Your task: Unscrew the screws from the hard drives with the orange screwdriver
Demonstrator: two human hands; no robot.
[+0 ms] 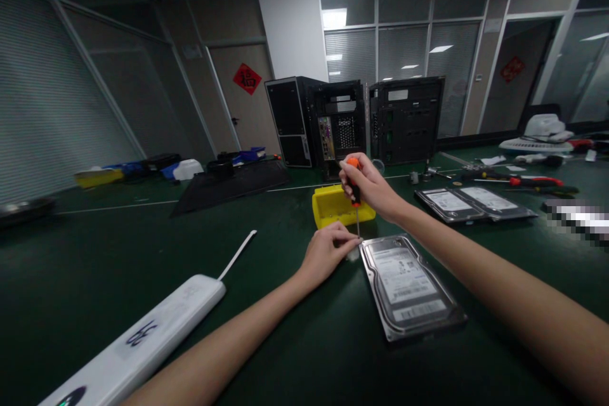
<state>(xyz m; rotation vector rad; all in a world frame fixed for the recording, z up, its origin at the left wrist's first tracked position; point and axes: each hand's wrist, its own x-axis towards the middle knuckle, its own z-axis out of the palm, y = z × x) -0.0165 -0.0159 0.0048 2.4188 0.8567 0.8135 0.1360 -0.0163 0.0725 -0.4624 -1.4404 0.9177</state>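
My right hand [368,185] is closed around the orange and black handle of a screwdriver [354,193]. Its shaft points straight down, with the tip at the far left corner of a hard drive [404,279]. The drive lies flat on the green table, label side up. My left hand [330,247] has its thumb and fingers pinched together at that same corner, close by the screwdriver tip. Whatever is between those fingertips, if anything, is too small to make out. Just behind both hands sits a yellow plastic bin [328,206].
Two more hard drives [447,202] lie to the right, with pliers [533,181] and other tools beyond. Black computer cases [404,117] stand at the back. A white device marked 39 [157,330] lies at front left; a black panel [233,184] lies behind it.
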